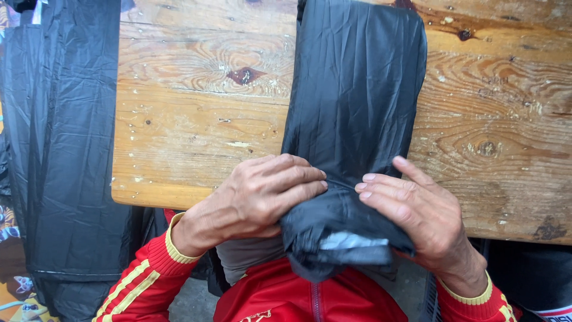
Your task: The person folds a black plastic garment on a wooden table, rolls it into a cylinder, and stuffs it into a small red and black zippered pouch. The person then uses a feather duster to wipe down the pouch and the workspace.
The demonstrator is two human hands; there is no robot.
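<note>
A long strip of folded black plastic bags (pixel 357 89) lies across a worn wooden table (pixel 196 107), running from the far edge toward me. Its near end is rolled into a thick bundle at the table's front edge. My left hand (pixel 250 203) is curled over the left side of that roll, fingers pressing on top. On the right side, my right hand (pixel 417 209) holds the roll, fingertips on the plastic where the roll meets the flat strip. Red sleeves with yellow stripes cover both wrists.
More black plastic sheeting (pixel 59 149) hangs down along the table's left side. The table's front edge (pixel 149 197) runs just ahead of my hands. Red clothing (pixel 298 298) sits below the roll.
</note>
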